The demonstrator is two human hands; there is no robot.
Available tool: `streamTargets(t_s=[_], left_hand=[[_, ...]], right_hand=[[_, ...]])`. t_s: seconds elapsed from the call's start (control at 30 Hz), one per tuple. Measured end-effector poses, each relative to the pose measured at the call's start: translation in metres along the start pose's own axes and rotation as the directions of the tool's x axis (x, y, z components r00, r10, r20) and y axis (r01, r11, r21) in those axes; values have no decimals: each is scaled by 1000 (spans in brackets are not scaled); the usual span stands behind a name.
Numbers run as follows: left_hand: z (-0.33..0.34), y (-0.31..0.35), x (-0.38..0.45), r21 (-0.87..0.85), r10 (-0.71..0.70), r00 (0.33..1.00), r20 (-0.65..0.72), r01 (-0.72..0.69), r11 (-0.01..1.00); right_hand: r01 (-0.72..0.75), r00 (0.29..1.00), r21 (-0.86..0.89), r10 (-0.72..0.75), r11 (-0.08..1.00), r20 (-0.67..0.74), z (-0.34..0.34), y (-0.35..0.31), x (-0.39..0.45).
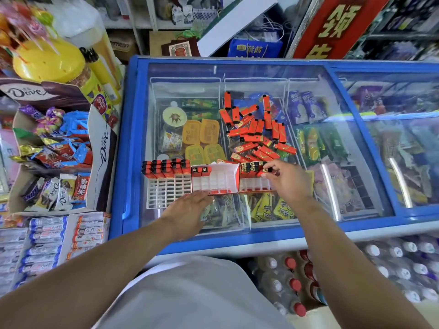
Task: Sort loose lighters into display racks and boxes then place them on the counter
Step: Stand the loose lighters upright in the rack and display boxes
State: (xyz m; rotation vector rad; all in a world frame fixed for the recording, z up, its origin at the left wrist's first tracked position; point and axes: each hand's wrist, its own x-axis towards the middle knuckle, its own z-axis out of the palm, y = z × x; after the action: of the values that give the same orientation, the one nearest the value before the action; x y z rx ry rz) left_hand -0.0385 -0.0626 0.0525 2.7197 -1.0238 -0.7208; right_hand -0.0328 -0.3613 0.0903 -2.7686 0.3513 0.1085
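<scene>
Head view: right hand (288,180) pinches lighter (268,170) over box (255,184); left hand (190,205) flat.

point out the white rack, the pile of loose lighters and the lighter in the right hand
white rack (166,193), head view, on its empty grid cells
pile of loose lighters (257,132), head view, on a lighter mid-pile
lighter in the right hand (268,170), head view, on its black cap between the fingertips

R hand (288,180) pinches lighter (268,170) over right box (255,186); L hand (190,205) flat by rack (166,193).
</scene>
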Motion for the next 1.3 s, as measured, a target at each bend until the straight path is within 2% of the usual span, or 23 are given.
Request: streamTargets(t_s=[0.2, 0.53, 0.7, 0.77, 0.87, 0.93, 1.07, 1.2, 1.3], left_hand=[[9, 1, -1, 6, -6, 1000, -12, 6, 1000], [24, -7, -6, -48, 9, 993, -119, -15, 999], [26, -14, -15, -112, 19, 967, -254, -49, 992], [25, -18, -21, -138, 9, 946, -323, -57, 989], [24, -30, -29, -184, -47, 925, -376, -25, 983], [26, -38, -33, -192, -102, 921, -377, 29, 981], [35, -55, -33, -210, -200, 910, -362, 130, 969], [46, -64, -31, -196, -248, 931, -267, 200, 960], [51, -65, -30, -187, -244, 940, -238, 202, 961]], right_hand=[[43, 999, -27, -43, 999, 15, 2, 2, 1], [81, 993, 35, -77, 996, -94, -5, -5, 3], [37, 991, 148, -17, 988, -135, -13, -16, 29], [-23, 996, 113, 32, 993, -83, -13, -18, 49], [-113, 982, 33, 106, 993, 154, -11, -21, 78], [-120, 955, -3, 116, 993, 275, -8, -27, 93], [-51, 924, -87, 80, 995, 374, 0, -42, 113], [53, 905, -103, -5, 993, 425, 12, -61, 123], [154, 895, -241, -32, 958, 445, 26, -73, 128]])
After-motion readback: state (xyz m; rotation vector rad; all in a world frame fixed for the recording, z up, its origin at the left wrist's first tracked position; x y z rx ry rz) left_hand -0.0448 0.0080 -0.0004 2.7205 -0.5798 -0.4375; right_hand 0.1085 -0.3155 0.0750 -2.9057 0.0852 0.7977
